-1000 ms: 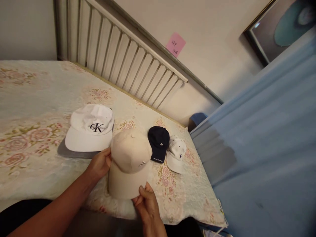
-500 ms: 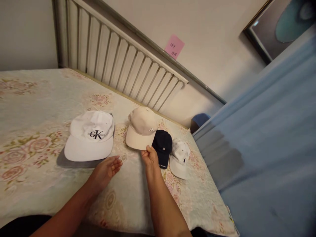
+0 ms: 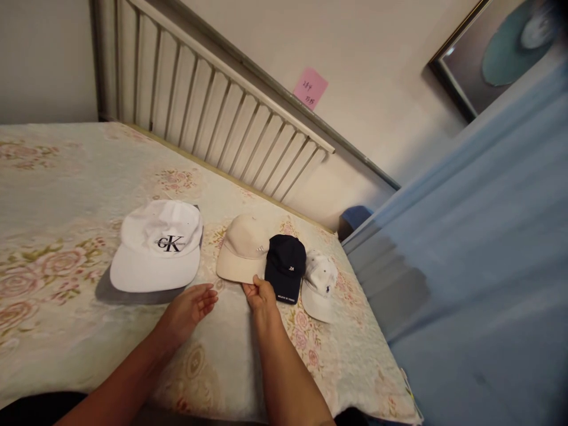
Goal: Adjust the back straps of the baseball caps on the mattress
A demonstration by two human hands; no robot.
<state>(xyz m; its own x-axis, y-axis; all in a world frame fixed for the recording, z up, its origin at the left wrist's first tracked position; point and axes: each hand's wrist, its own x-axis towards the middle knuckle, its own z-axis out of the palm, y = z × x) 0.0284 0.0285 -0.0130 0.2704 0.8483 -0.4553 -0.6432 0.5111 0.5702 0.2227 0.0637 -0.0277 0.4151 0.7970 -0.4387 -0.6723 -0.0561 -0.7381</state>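
Observation:
My right hand (image 3: 261, 294) pinches the brim edge of a beige baseball cap (image 3: 243, 245), which sits low over the bed with its brim toward me. Right beside it lies a black baseball cap (image 3: 286, 266) with small white lettering on its brim. Farther right, next to the black one, is a white baseball cap (image 3: 320, 278) with a small dark logo. On the left rests a larger white cap (image 3: 157, 242) marked "CK", with something dark grey showing beneath it. My left hand (image 3: 193, 305), fingers loosely apart and holding nothing, hovers near that cap's brim.
The caps are on a bed with a floral cover (image 3: 66, 337). A cream slatted rail (image 3: 222, 118) runs along its far side. To the right hangs a blue curtain (image 3: 465, 248). On the wall are a pink note (image 3: 310, 89) and a framed picture (image 3: 501, 53).
The beige cap has come down and slightly left in my right hand, uncovering more of the black cap. My left hand has stayed nearly in place.

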